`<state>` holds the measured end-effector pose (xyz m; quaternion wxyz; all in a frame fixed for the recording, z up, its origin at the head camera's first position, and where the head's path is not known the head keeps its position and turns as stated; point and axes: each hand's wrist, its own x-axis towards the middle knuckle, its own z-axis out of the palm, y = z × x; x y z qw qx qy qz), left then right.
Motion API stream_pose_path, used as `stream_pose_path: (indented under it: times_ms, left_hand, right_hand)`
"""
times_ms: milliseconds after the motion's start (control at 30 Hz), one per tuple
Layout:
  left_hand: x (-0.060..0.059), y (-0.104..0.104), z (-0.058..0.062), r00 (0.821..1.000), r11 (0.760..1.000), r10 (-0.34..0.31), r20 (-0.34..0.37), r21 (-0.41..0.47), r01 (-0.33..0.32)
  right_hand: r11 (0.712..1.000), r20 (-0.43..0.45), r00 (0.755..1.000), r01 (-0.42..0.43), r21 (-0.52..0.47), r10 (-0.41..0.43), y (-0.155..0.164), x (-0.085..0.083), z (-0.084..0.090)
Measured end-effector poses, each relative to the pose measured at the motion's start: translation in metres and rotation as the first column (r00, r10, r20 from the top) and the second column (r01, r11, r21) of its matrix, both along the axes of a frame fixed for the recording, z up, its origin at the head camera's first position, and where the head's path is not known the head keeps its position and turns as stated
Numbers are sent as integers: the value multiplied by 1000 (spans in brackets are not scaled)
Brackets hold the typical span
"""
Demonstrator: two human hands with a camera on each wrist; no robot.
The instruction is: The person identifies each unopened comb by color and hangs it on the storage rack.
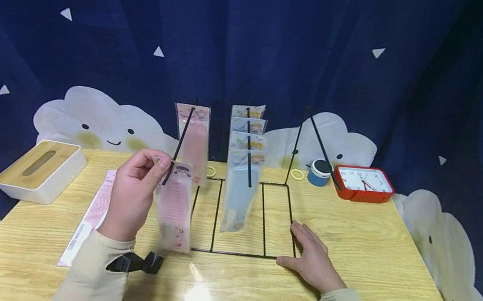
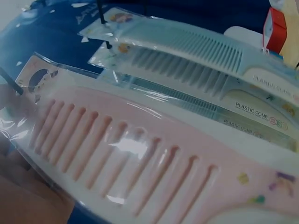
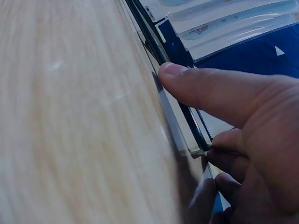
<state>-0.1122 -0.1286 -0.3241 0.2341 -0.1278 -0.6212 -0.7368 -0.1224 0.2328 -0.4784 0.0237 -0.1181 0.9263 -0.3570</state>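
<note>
My left hand [image 1: 134, 191] pinches the top corner of a clear packet with a pink comb [image 1: 174, 208]. The tip of the left prong of a black wire display rack [image 1: 216, 215] passes at the packet's top hole; in the left wrist view a black rod end [image 2: 17, 88] shows at that hole. Behind it another packaged pink comb [image 1: 195, 137] hangs on the same prong. Several packaged combs [image 1: 239, 198], blue and pale, hang on the middle prong. My right hand [image 1: 312, 258] rests at the rack base's front right corner, thumb [image 3: 187, 81] on the front wire.
A packaged pink comb [image 1: 95, 206] lies left of my left hand. A wood-topped tissue box [image 1: 59, 178] stands at far left. Behind the rack's right side are a blue jar [image 1: 317, 178], a yellow ring [image 1: 297, 175] and a red clock [image 1: 361, 194]. The rack's right prong [image 1: 320, 139] is bare.
</note>
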Motion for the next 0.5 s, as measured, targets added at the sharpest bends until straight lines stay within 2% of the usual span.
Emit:
stream_pose_path:
  times_ms: [233,500]
  left_hand:
    - [-22,0,2,999,998,31,34,-47,-30]
    - [-46,5,8,998,1000,14,55,-8,-14]
  right_hand:
    - [1000,-4,1000,-2,5,2,0,0,-1]
    - [1000,1,1000,-2,8,2,0,1,0]
